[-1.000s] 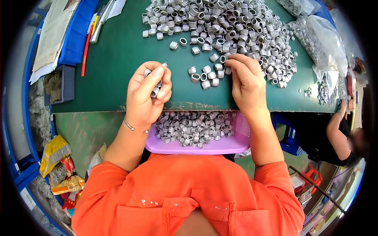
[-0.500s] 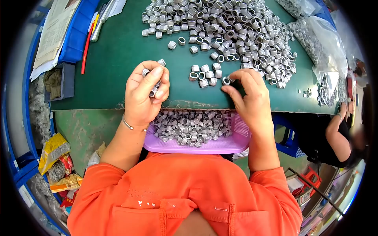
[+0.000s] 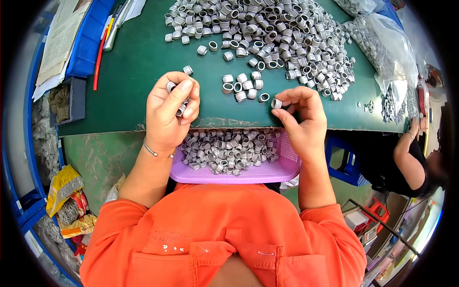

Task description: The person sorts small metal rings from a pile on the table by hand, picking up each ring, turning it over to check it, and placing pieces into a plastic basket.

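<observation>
My left hand (image 3: 171, 103) is closed around several grey metal rings (image 3: 180, 110) above the green table's near edge. My right hand (image 3: 303, 115) pinches one metal ring (image 3: 276, 103) between thumb and fingertips. Between the hands lies a small group of rings (image 3: 247, 85), with a single ring (image 3: 264, 97) at its right side. Beyond them spreads a large pile of the same rings (image 3: 282, 36). Below the table edge, a purple basket (image 3: 229, 178) holds many more rings.
Blue bin (image 3: 88, 45) with papers, a red pen (image 3: 99, 62) and a grey box (image 3: 76, 103) at left. Clear plastic bags of parts (image 3: 382, 45) at right, near another person's forearm (image 3: 407, 155). A blue stool (image 3: 351, 167) stands below the table.
My right hand has lifted a ring from the table beside the small group and holds it up. The view has shifted slightly; my left hand keeps its rings.
</observation>
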A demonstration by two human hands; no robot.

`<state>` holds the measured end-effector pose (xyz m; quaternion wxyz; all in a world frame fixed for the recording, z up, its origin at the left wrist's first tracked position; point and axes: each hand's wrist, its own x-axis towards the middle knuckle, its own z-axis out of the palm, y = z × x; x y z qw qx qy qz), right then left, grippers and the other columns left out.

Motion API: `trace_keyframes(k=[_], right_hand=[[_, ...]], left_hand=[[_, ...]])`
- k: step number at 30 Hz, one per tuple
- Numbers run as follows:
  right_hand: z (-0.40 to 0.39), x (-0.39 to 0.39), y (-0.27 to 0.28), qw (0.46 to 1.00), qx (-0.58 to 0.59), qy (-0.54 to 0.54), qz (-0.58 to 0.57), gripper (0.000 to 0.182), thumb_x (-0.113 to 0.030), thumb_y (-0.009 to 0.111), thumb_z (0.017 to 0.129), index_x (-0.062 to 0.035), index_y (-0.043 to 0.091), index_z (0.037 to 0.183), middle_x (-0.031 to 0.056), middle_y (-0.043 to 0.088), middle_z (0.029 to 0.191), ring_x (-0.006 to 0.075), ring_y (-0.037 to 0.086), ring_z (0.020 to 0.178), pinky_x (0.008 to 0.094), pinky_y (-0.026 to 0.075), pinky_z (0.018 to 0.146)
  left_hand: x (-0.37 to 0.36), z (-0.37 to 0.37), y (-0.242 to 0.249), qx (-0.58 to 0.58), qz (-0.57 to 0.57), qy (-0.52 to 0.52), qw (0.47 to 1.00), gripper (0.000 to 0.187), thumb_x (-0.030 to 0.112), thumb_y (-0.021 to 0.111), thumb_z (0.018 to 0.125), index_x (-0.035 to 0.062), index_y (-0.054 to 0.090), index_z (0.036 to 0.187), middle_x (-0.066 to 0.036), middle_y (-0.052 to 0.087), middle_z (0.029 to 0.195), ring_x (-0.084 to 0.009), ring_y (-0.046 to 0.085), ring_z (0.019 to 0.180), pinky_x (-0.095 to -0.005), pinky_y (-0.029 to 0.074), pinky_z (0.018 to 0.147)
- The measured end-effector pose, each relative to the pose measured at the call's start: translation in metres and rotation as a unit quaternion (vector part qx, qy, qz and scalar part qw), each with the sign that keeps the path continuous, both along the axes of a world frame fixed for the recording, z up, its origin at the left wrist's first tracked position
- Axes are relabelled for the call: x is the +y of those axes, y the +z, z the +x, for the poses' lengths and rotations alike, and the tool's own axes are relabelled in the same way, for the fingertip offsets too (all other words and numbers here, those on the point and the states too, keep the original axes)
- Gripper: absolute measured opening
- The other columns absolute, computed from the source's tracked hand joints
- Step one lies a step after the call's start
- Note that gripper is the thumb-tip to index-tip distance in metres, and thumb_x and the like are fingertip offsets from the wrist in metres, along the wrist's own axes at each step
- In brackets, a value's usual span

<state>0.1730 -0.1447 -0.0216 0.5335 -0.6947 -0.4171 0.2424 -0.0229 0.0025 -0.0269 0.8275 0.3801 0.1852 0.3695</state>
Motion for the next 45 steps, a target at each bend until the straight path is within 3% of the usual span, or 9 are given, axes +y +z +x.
trace_keyframes(k=[9, 14, 26, 29, 32, 39, 42, 44, 45], right_hand=[[-0.002, -0.009, 0.005, 0.931, 0.341, 0.075, 0.102, 0.041, 0.014, 0.063, 0.075, 0.0020, 0.051, 0.113, 0.0121, 0.061, 0.099, 0.0167, 0.061, 0.090, 0.0274, 0.053, 0.078], [-0.022, -0.012, 0.007, 0.772, 0.620, 0.131, 0.053, 0.025, 0.004, 0.060, 0.084, 0.0051, 0.056, 0.108, 0.0173, 0.062, 0.103, 0.0266, 0.064, 0.095, 0.0326, 0.056, 0.082], [-0.025, -0.014, -0.003, 0.699, 0.692, 0.179, 0.014, 0.025, -0.008, 0.049, 0.094, 0.0044, 0.051, 0.115, 0.0212, 0.063, 0.098, 0.0287, 0.067, 0.086, 0.0330, 0.058, 0.072], [-0.023, -0.018, 0.011, 0.800, 0.541, 0.239, -0.101, 0.026, -0.016, 0.044, 0.098, 0.0028, 0.054, 0.113, 0.0135, 0.065, 0.081, 0.0200, 0.065, 0.066, 0.0286, 0.054, 0.059], [-0.030, -0.013, 0.016, 0.980, -0.094, 0.173, -0.031, 0.019, -0.003, 0.058, 0.087, -0.0001, 0.059, 0.105, 0.0112, 0.062, 0.073, 0.0225, 0.060, 0.062, 0.0297, 0.047, 0.056], [-0.011, 0.016, 0.000, 0.950, -0.309, 0.048, -0.025, 0.026, 0.002, 0.066, 0.077, 0.0013, 0.059, 0.102, 0.0125, 0.057, 0.090, 0.0229, 0.057, 0.067, 0.0307, 0.048, 0.061], [-0.016, 0.008, 0.004, 0.997, -0.048, 0.065, 0.004, 0.026, 0.006, 0.063, 0.080, 0.0035, 0.057, 0.106, 0.0111, 0.061, 0.093, 0.0176, 0.063, 0.075, 0.0275, 0.052, 0.068], [-0.017, 0.005, 0.010, 0.930, 0.358, 0.077, 0.018, 0.025, 0.010, 0.059, 0.082, 0.0060, 0.056, 0.106, 0.0119, 0.063, 0.097, 0.0163, 0.065, 0.084, 0.0283, 0.055, 0.077], [-0.015, 0.003, 0.009, 0.922, 0.375, 0.091, 0.032, 0.024, 0.012, 0.056, 0.083, 0.0073, 0.055, 0.106, 0.0148, 0.064, 0.097, 0.0214, 0.066, 0.090, 0.0308, 0.055, 0.080]], left_hand=[[-0.003, -0.001, 0.002, 0.023, 0.007, 0.001, 1.000, 0.008, 0.008, 0.046, 0.094, 0.0018, 0.052, 0.094, -0.008, 0.051, 0.083, -0.0048, 0.040, 0.051, -0.0159, 0.029, 0.040], [-0.012, -0.007, 0.004, 0.077, 0.034, -0.003, 0.996, 0.007, 0.008, 0.047, 0.093, 0.0020, 0.051, 0.093, -0.009, 0.052, 0.081, -0.0046, 0.040, 0.050, -0.0159, 0.028, 0.039], [-0.005, -0.004, 0.004, 0.026, -0.027, -0.008, 0.999, 0.009, 0.008, 0.045, 0.095, 0.0018, 0.051, 0.096, -0.009, 0.050, 0.082, -0.0050, 0.039, 0.051, -0.0167, 0.028, 0.040], [-0.004, -0.004, 0.003, 0.018, -0.029, -0.008, 0.999, 0.010, 0.008, 0.045, 0.095, 0.0018, 0.052, 0.096, -0.009, 0.051, 0.082, -0.0051, 0.040, 0.051, -0.0168, 0.028, 0.040], [-0.004, -0.005, 0.001, 0.013, -0.026, -0.010, 1.000, 0.010, 0.008, 0.045, 0.095, 0.0018, 0.052, 0.097, -0.009, 0.051, 0.083, -0.0051, 0.040, 0.051, -0.0169, 0.028, 0.040], [-0.004, -0.004, 0.001, 0.016, -0.017, -0.007, 1.000, 0.010, 0.008, 0.045, 0.095, 0.0020, 0.052, 0.096, -0.009, 0.052, 0.083, -0.0048, 0.040, 0.051, -0.0164, 0.029, 0.040], [-0.004, -0.005, 0.002, 0.018, -0.016, -0.008, 1.000, 0.010, 0.008, 0.045, 0.095, 0.0021, 0.052, 0.096, -0.008, 0.052, 0.083, -0.0046, 0.040, 0.051, -0.0164, 0.029, 0.040], [-0.004, -0.004, 0.002, 0.020, -0.018, -0.012, 1.000, 0.010, 0.008, 0.045, 0.095, 0.0020, 0.052, 0.095, -0.008, 0.052, 0.083, -0.0045, 0.040, 0.050, -0.0164, 0.028, 0.040], [-0.003, -0.004, 0.002, 0.011, -0.030, -0.011, 0.999, 0.008, 0.009, 0.048, 0.094, 0.0021, 0.053, 0.094, -0.009, 0.054, 0.082, -0.0053, 0.041, 0.051, -0.0169, 0.029, 0.040]])
